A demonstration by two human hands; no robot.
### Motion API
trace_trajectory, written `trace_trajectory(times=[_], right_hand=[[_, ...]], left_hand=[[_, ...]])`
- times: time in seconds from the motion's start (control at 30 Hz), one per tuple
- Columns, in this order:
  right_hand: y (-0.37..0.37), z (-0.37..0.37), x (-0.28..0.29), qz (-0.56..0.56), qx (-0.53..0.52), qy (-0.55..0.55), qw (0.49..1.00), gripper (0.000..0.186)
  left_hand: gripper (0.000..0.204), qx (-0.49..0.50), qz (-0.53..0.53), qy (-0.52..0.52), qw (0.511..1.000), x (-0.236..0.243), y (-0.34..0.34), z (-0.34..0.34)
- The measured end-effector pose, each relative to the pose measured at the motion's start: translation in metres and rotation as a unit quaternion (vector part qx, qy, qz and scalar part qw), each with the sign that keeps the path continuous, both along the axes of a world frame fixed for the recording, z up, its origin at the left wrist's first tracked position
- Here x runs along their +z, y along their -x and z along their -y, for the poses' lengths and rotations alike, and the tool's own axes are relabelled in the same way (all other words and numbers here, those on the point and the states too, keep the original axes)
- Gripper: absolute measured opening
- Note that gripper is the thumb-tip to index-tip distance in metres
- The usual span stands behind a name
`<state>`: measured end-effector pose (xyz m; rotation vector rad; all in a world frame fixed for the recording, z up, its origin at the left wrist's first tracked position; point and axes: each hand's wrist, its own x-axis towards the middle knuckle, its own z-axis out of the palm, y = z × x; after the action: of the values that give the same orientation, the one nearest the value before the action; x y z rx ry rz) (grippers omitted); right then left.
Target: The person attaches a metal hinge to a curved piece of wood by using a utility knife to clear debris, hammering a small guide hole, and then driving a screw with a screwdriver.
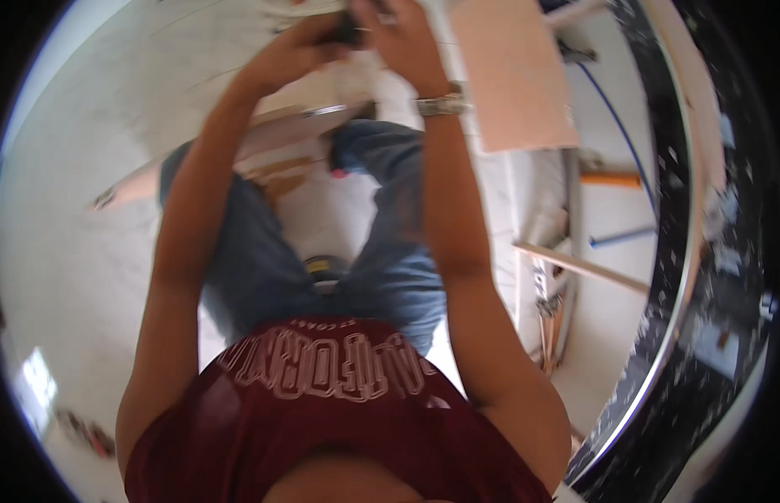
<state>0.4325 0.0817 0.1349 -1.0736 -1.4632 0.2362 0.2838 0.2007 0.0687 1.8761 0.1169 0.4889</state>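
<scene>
Both my hands are at the top edge, on a small dark object (348, 30) too blurred and cropped to name. My left hand (292, 52) has its fingers curled toward it from the left. My right hand (400, 42), with a watch (440, 104) on the wrist, has its fingers bent around it from the right. A light board (269, 134) with a metal piece (324, 109) lies below my hands, behind my forearms and legs. A pale peach panel (511, 80) stands just right of my right hand.
My jeans-clad legs (390, 218) are spread over a white floor (71, 235). Brown scraps (277, 180) lie between them. At the right are wooden strips (599, 273), an orange pipe (609, 179), a blue hose (618, 117) and a long black speckled surface (710, 318) with a metal edge.
</scene>
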Motion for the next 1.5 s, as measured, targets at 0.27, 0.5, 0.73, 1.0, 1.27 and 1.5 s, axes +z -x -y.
trace_trajectory(times=[0.27, 0.5, 0.73, 1.0, 1.27, 1.5], right_hand=[[0.003, 0.009, -0.02, 0.009, -0.115, 0.09, 0.989, 0.035], [0.01, 0.003, -0.008, 0.046, -0.178, 0.022, 0.983, 0.038], [-0.015, 0.003, -0.001, 0.031, -0.035, 0.05, 0.998, 0.024], [0.01, 0.001, -0.002, 0.019, -0.13, 0.092, 0.987, 0.034], [-0.004, 0.002, 0.0, 0.218, -0.131, 0.013, 0.967, 0.033], [-0.005, 0.01, 0.004, -0.033, -0.007, 0.08, 0.996, 0.031]], left_hand=[[0.04, 0.306, -0.031, -0.145, 0.94, 0.017, -0.028, 0.03], [0.023, 0.336, 0.012, -0.237, 0.912, 0.013, -0.038, 0.05], [0.04, 0.056, 0.026, 0.115, 0.991, 0.019, -0.012, 0.023], [0.044, 0.172, 0.008, -0.099, 0.98, 0.008, -0.021, 0.026], [0.042, 0.14, -0.078, -0.039, 0.986, 0.024, -0.018, 0.028], [0.038, 0.067, 0.095, 0.25, 0.961, 0.024, -0.021, 0.042]])
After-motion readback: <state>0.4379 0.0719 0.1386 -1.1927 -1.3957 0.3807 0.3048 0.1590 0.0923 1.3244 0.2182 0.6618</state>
